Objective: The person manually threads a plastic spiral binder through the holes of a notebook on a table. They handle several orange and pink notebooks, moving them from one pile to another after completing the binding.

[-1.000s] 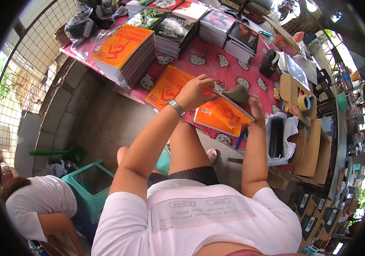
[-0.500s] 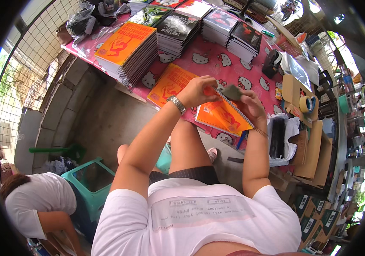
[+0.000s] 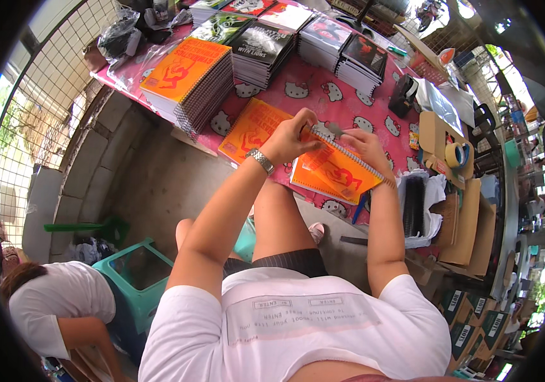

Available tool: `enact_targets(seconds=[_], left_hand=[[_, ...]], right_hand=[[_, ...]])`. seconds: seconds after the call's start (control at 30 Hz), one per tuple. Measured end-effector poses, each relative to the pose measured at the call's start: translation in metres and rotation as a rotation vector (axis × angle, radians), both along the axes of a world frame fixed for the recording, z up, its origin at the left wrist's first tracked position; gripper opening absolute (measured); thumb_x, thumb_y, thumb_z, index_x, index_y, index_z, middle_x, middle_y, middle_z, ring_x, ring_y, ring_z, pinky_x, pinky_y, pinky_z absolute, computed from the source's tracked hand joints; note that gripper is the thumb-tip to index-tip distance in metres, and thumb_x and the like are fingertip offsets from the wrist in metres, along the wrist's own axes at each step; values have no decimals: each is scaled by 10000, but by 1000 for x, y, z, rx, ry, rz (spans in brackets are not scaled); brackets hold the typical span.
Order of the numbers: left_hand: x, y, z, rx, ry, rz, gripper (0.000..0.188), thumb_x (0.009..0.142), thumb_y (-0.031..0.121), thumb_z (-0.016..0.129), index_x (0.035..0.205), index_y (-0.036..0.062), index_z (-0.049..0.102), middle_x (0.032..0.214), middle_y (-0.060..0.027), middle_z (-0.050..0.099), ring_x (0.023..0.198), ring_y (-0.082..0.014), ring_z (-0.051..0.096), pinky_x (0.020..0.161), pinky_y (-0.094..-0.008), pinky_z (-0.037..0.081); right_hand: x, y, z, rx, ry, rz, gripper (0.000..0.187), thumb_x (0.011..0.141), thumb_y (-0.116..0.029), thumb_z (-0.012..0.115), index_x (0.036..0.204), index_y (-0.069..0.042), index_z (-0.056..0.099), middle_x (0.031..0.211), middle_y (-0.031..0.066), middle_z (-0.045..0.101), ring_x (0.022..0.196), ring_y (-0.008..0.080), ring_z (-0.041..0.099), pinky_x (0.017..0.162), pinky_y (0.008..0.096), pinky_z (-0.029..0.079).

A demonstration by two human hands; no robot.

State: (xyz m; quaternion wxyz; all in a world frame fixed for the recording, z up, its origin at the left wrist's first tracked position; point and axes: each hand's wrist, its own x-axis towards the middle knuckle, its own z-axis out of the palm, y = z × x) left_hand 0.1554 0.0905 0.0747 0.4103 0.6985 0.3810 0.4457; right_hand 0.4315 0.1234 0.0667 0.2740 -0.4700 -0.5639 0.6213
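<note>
Two hands at work: both are on one orange spiral-bound booklet (image 3: 335, 173) lying tilted on the pink patterned tablecloth (image 3: 298, 95), near the table's front edge
Left hand (image 3: 290, 137): fingers closed in a pinch at the upper end of the booklet's wire spine (image 3: 349, 155); a metal wristwatch (image 3: 261, 160) sits on the wrist
Right hand (image 3: 365, 145): fingers curled down on the spine just beside the left hand; gripping the wire or only pressing it, cannot tell
Change since a second ago: the dark tool-like object that stood between the two hands is no longer seen; both hands have drawn closer along the spine; the booklet lies in much the same place
Reading of that change: in my judgement the binding work on this booklet has gone from tool to fingers, with the wire being settled by hand
Beside the left hand: a second orange booklet (image 3: 252, 127) lies flat, partly under the wrist
Right of the work: a bundle of black binding coils (image 3: 413, 205) on white plastic; a roll of tape (image 3: 456, 154) on brown cardboard
Further back: a tall stack of orange booklets (image 3: 189, 76); stacks of dark-covered booklets (image 3: 266, 51) beyond it
Low left, apart: another person in a white shirt (image 3: 56, 305) beside a teal stool (image 3: 135, 270)
</note>
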Motion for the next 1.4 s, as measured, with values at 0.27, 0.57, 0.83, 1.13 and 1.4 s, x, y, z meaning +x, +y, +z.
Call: enact_targets(seconds=[0.27, 0.57, 0.83, 1.13, 1.4], left_hand=[[7, -18, -8, 13, 2, 86, 237, 957, 200, 688, 973, 22, 533, 751, -55, 483, 609, -116, 554, 523, -307, 492], [37, -31, -10, 306, 23, 308, 165, 925, 148, 722, 931, 6, 636, 854, -86, 572, 706, -169, 657, 565, -291, 541], [36, -39, -19, 83, -101, 256, 113, 873, 73, 727, 938, 3, 668, 809, -103, 593, 668, -226, 606, 614, -328, 523], [32, -40, -26, 178, -88, 241, 234, 862, -77, 656, 1089, -29, 694, 956, -76, 643, 774, -137, 703, 640, -246, 613], [40, -50, -25, 101, -236, 248, 254, 829, -42, 712, 1077, 11, 728, 905, -91, 642, 759, -167, 684, 654, -257, 566]], right_hand=[[83, -112, -97, 787, -818, -587, 479, 895, -260, 673, 1310, -29, 612, 1345, 206, 580, 1306, 367, 506, 1114, 431, 387], [57, -172, -79, 647, -940, -727, 544, 833, -235, 735, 1301, 8, 602, 1213, 210, 634, 1130, 383, 573, 1041, 474, 420], [-70, -154, 42, 1010, -454, -299, 555, 768, -160, 761, 1288, -14, 632, 1239, 150, 639, 1128, 336, 584, 1013, 430, 446], [-74, -151, 42, 964, -424, -302, 537, 763, -136, 756, 1264, 12, 636, 1218, 148, 638, 1092, 336, 587, 966, 430, 474], [-78, -153, 55, 1040, -552, -269, 499, 784, -108, 731, 1257, 25, 638, 1158, 151, 654, 1031, 325, 603, 925, 412, 496]])
